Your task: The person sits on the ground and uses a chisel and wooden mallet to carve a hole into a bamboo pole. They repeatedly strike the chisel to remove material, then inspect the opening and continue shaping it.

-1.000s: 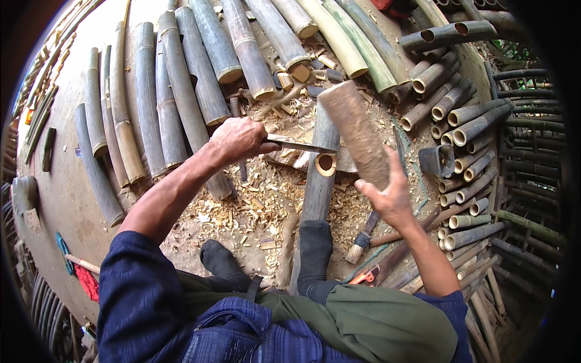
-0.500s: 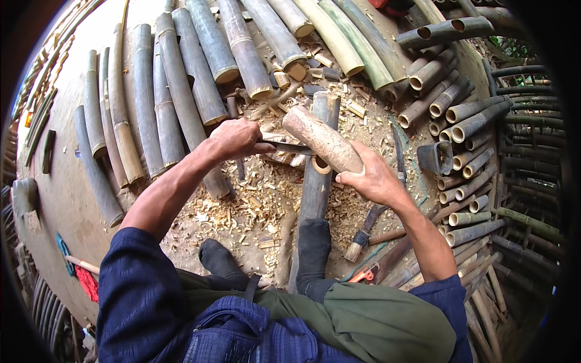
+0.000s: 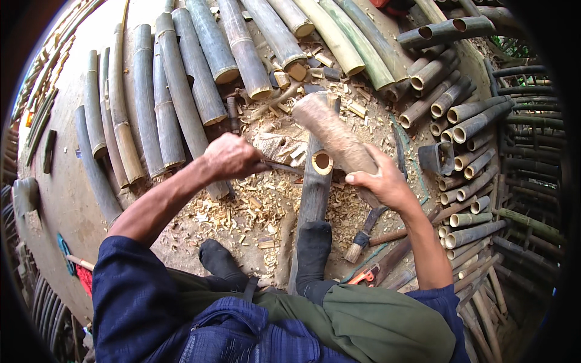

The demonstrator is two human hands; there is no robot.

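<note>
My left hand [image 3: 233, 156] is closed around a dark, narrow metal chisel [image 3: 284, 167], whose far end points toward a bamboo pole. My right hand [image 3: 382, 181] grips a rough, pale wooden mallet [image 3: 330, 130], blurred by motion and slanting up and left above the pole. The grey bamboo pole [image 3: 315, 199] lies lengthwise in front of me, pinned under my right sock-covered foot [image 3: 313, 248]. A round hole [image 3: 322, 162] with a pale cut rim opens in its upper side, now uncovered. Behind the chisel lies a chipped block of wood [image 3: 278, 147].
Wood shavings [image 3: 242, 212] cover the ground around my feet. Long bamboo poles [image 3: 181, 91] lie across the far side, and cut tubes [image 3: 478, 121] are stacked at right beside a dark plastic container [image 3: 437, 158]. A brush [image 3: 363, 236] and an orange-handled saw [image 3: 366, 275] lie near my right knee.
The mallet has lifted and swung slightly right. My left hand has moved down and left, drawing the chisel back from the hole, which now shows fully.
</note>
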